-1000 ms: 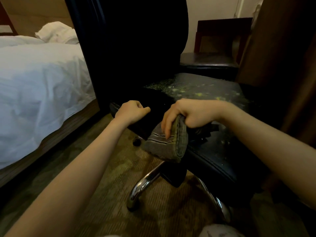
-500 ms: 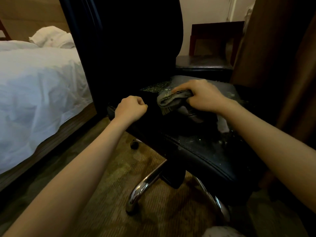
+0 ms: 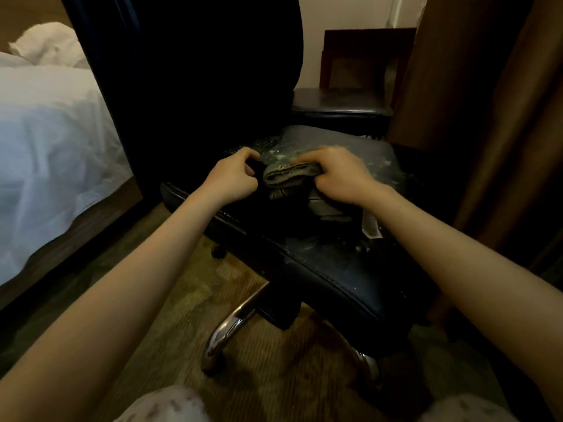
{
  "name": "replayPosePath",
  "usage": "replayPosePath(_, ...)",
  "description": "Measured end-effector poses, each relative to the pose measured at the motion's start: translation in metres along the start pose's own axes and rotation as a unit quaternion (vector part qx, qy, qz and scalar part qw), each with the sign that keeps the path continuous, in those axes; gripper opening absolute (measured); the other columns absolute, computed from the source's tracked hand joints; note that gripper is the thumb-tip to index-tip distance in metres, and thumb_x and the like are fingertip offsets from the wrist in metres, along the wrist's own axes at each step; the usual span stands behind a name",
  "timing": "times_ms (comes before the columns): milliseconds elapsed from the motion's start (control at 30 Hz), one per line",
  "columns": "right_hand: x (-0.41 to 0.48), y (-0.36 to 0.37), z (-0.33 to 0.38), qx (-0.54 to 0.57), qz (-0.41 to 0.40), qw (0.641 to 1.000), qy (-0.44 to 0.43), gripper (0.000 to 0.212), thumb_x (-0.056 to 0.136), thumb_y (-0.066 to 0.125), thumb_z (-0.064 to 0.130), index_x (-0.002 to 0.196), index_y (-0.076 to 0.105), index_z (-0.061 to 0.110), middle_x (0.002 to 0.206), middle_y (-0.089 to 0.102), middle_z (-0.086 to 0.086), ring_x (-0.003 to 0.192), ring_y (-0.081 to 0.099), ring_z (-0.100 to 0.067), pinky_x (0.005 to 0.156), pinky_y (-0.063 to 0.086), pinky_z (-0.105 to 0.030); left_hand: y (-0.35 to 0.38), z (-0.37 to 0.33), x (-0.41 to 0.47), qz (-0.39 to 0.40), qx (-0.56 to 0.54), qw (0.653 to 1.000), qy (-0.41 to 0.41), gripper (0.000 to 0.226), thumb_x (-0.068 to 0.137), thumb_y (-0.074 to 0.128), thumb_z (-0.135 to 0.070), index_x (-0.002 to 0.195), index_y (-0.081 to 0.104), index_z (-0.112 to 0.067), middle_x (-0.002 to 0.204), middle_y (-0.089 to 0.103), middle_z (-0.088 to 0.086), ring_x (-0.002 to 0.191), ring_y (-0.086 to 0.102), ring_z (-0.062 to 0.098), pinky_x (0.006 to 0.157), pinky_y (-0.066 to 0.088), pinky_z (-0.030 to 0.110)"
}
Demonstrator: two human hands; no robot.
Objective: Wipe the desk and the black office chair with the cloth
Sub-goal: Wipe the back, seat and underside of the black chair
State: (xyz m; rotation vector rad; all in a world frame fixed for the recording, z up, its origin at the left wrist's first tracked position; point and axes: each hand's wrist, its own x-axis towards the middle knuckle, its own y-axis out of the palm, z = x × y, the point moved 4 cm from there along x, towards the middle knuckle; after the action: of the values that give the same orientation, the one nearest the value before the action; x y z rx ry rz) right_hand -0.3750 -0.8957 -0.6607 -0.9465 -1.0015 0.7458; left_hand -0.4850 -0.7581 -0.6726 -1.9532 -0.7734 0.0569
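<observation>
The black office chair (image 3: 335,269) stands in front of me, its seat dusted with pale crumbs and specks near the backrest. A bunched grey striped cloth (image 3: 289,175) lies on the middle of the seat. My right hand (image 3: 338,175) grips it from the right and presses it onto the seat. My left hand (image 3: 234,178) sits just left of the cloth with curled fingers and seems to pinch a dark end of it. The tall backrest (image 3: 198,86) rises behind both hands. No desk is in view.
A bed with white sheets (image 3: 45,153) runs along the left. A dark wooden chair (image 3: 350,102) stands behind the seat, and brown curtains (image 3: 487,117) hang at right. The chrome chair base (image 3: 228,330) spreads over the carpet below; my knees show at the bottom edge.
My right hand carried the cloth from the seat's front edge up onto the seat toward the backrest. My left hand left the seat edge and came up beside the cloth.
</observation>
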Motion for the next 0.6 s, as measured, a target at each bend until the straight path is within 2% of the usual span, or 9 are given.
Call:
replayPosePath(100,-0.007,0.004,0.021,-0.032,0.063,0.995,-0.071,0.061,0.077,0.05,-0.002,0.129,0.057,0.029,0.126,0.059,-0.003,0.116,0.048,-0.028,0.091,0.044,-0.042,0.008,0.003,-0.002,0.003,-0.035,0.998,-0.043,0.033,0.09,0.048,-0.002,0.122,0.051,-0.008,0.08,0.052,0.003,0.062,0.044,0.011,0.051,0.034,0.023)
replayPosePath(167,-0.012,0.004,0.03,-0.047,0.106,0.988,-0.099,0.064,0.075,0.049,-0.005,0.129,0.057,0.028,0.126,0.058,-0.005,0.115,0.048,-0.028,0.093,0.042,-0.041,0.01,0.004,0.0,0.002,-0.057,0.995,-0.086,0.026,0.091,0.044,-0.003,0.114,0.053,-0.007,0.071,0.047,0.002,0.058,0.042,0.012,0.048,0.032,0.025)
replayPosePath(267,-0.025,-0.005,0.035,0.01,0.132,0.983,-0.124,0.066,0.07,0.048,-0.008,0.122,0.063,0.029,0.12,0.061,-0.003,0.111,0.051,-0.025,0.093,0.042,-0.043,0.008,-0.011,0.011,-0.012,-0.066,0.994,-0.084,0.022,0.091,0.041,-0.003,0.108,0.053,-0.009,0.067,0.045,0.003,0.056,0.04,0.015,0.048,0.032,0.026)
replayPosePath(333,-0.041,-0.007,0.042,0.006,0.146,0.979,-0.14,0.066,0.068,0.049,-0.008,0.12,0.064,0.031,0.117,0.06,0.001,0.108,0.05,-0.021,0.093,0.041,-0.042,0.011,-0.023,0.016,-0.009,-0.066,0.996,-0.058,0.019,0.09,0.041,-0.004,0.099,0.055,-0.013,0.07,0.049,0.003,0.061,0.044,0.015,0.053,0.036,0.026)
replayPosePath(433,-0.06,-0.014,0.061,0.03,0.215,0.956,-0.196,0.061,0.063,0.047,-0.003,0.108,0.071,0.03,0.111,0.064,0.005,0.094,0.05,-0.007,0.09,0.041,-0.033,0.019,-0.032,0.008,0.026,-0.03,0.999,-0.02,0.015,0.092,0.046,-0.01,0.086,0.059,-0.016,0.074,0.055,-0.001,0.066,0.048,0.012,0.06,0.038,0.023)
replayPosePath(500,-0.06,-0.021,0.07,0.036,0.243,0.945,-0.216,0.061,0.057,0.041,0.005,0.103,0.072,0.03,0.107,0.067,0.005,0.09,0.055,-0.005,0.088,0.042,-0.027,0.022,-0.029,-0.004,0.051,-0.005,0.999,0.001,0.016,0.093,0.048,-0.012,0.081,0.059,-0.016,0.072,0.053,-0.003,0.069,0.048,0.013,0.064,0.037,0.024)
replayPosePath(600,-0.042,-0.023,0.08,-0.007,0.147,0.966,-0.214,0.062,0.061,0.041,0.008,0.111,0.068,0.032,0.114,0.064,0.0,0.102,0.054,-0.022,0.093,0.042,-0.038,0.008,-0.008,-0.021,0.041,-0.017,0.999,0.014,0.01,0.092,0.054,-0.013,0.083,0.058,-0.015,0.075,0.052,-0.002,0.078,0.046,0.016,0.071,0.034,0.026)
